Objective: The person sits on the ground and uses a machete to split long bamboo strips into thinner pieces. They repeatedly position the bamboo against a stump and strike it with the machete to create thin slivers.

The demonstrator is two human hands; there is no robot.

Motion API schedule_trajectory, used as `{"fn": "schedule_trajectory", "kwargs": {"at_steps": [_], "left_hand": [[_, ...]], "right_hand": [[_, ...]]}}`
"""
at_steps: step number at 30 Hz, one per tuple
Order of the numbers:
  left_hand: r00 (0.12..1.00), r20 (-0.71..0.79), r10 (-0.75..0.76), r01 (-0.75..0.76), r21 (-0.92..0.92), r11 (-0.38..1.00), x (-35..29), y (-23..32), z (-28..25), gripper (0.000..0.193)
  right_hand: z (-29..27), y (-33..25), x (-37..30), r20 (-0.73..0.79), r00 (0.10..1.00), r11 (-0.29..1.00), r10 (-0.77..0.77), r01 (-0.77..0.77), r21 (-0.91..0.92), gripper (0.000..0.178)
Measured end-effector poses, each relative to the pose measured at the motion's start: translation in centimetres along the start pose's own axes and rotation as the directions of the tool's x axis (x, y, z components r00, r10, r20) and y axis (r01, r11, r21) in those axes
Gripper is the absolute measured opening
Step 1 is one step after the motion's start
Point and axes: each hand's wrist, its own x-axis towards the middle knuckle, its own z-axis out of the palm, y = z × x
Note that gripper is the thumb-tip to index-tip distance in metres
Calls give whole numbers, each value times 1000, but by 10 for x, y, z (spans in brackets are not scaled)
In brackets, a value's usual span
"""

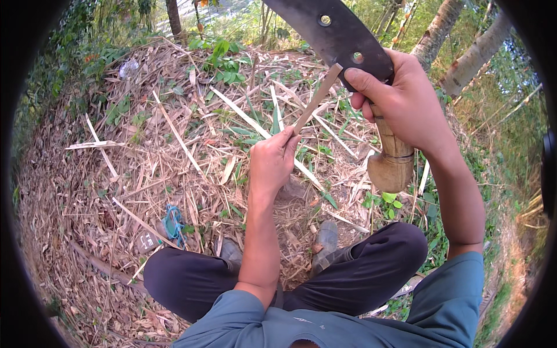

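Note:
My left hand (271,162) pinches the lower end of a thin, flat bamboo strip (318,98), which slants up to the right in front of me. My right hand (409,104) is wrapped round the top of a machete's pale wooden handle (395,139), whose bulbous butt hangs down. The dark, broad machete blade (348,35) has round holes through it and runs up to the left, its tip outside the picture. The strip's upper end touches or lies very near the blade's lower edge, beside my right thumb.
Long split bamboo strips (241,110) lie scattered over dry leaf litter (191,139) with green plants. At lower left are a blue cord bundle (173,223) and a dark object with white marks (148,239). My bent knees and boots (328,238) are below; tree trunks (478,55) stand upper right.

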Motion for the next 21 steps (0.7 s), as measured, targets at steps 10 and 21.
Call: {"fn": "schedule_trajectory", "kwargs": {"at_steps": [10, 21], "left_hand": [[999, 21, -47, 48, -26, 999, 2, 4, -5, 25], [993, 83, -84, 89, -58, 994, 2, 13, -6, 21]], "right_hand": [[4, 6, 6, -55, 996, 993, -65, 59, -99, 23], [3, 18, -2, 90, 992, 952, 92, -114, 284, 18]]}}
